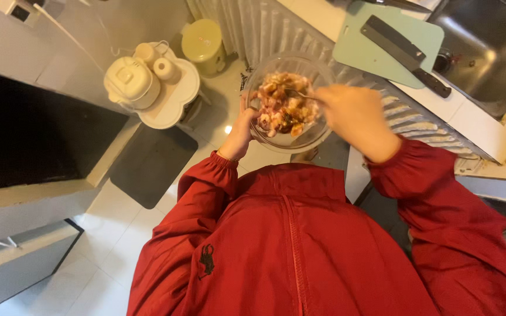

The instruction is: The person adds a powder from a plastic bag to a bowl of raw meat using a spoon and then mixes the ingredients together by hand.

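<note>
My left hand [239, 138] grips the near rim of a clear glass bowl [265, 67], holding it up in front of my chest. The bowl holds pink and brown chopped meat pieces [282, 108]. My right hand [355, 114], blurred by motion, is closed on a thin metal utensil [300, 93] whose tip is in the meat. Both arms wear red jacket sleeves.
A pale green cutting board [352, 50] with a black-handled cleaver [405, 55] lies on the counter, next to a steel sink [487, 47]. Below on the tiled floor stand a white cooker [130, 82] on a low white table, a yellow-green bin [203, 44] and a grey mat [150, 164].
</note>
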